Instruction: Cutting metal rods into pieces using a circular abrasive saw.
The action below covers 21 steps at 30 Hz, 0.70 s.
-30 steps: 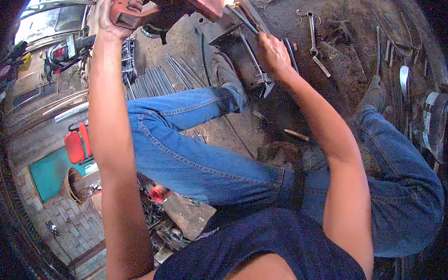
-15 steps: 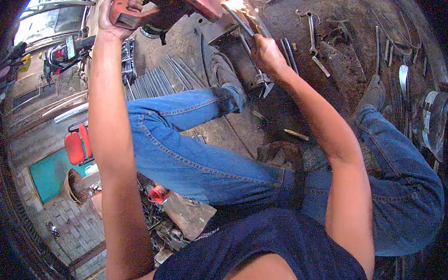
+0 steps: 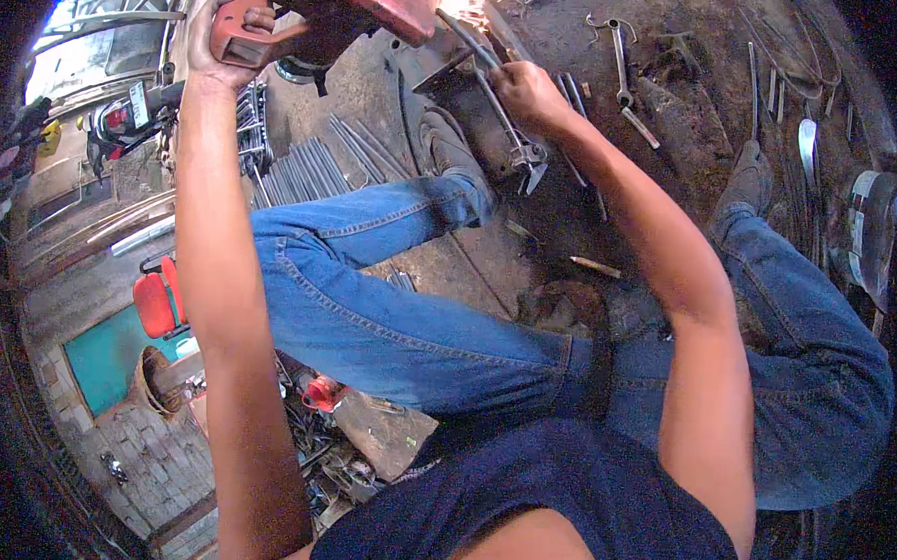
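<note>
Compared with half a second ago, not a lot is different: the grey metal rod (image 3: 466, 35) is in the same spot by the red machine (image 3: 386, 2), its far end right at the machine's outer edge. The sparks (image 3: 465, 4) there look a bit tighter than the wider spray before. The whole view has tipped slightly, and more of the two dark rods (image 3: 578, 136) beside the right wrist is showing now.

The rod's long axis runs on a slant, far end aimed at the machine and sparks, near end coming back toward the person and off to their right. The right hand (image 3: 529, 91) has its grip closed around that near end, so the visible length sticks out ahead of the grip, between fingers and machine. Can't tell if the dark pair joins up with it.

Left hand (image 3: 226, 45) has its fingers wrapped round the machine's orange-red handle (image 3: 245, 43), same hold as before.

Further out, the clamp (image 3: 513, 123) is on the near right side of the machine, a wrench (image 3: 623, 67) lies on the floor well to its right, a row of metal bars (image 3: 303, 174) sits nearer the person than the machine, and the red chair (image 3: 153, 302) is well off to its left.
</note>
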### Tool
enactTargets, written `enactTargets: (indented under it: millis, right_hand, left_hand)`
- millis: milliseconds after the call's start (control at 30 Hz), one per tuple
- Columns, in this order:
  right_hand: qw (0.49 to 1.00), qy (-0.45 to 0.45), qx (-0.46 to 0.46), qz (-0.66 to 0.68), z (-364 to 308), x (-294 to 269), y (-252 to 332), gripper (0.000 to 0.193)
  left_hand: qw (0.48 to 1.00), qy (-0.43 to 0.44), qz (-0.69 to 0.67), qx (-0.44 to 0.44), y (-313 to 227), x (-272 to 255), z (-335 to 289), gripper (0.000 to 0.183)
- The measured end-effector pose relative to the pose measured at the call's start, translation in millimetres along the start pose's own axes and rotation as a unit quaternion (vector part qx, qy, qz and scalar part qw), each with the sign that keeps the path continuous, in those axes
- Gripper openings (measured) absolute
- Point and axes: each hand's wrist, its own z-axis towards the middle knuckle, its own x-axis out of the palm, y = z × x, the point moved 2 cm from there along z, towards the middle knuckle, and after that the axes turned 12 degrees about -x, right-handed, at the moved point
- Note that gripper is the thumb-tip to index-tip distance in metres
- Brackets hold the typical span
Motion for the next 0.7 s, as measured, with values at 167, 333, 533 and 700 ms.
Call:
enactTargets:
  millis: [167,333,533,700]
  right_hand:
    - [0.996,0.067,0.039,0.045,7,-13,-2,0.039]
    - [0.994,0.072,0.062,0.054,7,-17,2,0.039]
    - [0.987,0.083,0.107,0.089,8,-20,4,0.037]
    - [0.978,0.070,0.128,0.146,9,-20,3,0.036]
  left_hand:
    - [0.999,0.018,-0.025,-0.030,0,2,1,0.026]
    - [0.999,0.006,-0.013,-0.028,2,4,-1,0.025]
    - [0.999,0.003,-0.013,-0.029,2,5,-2,0.024]
    - [0.998,0.008,-0.028,-0.048,2,4,-2,0.024]
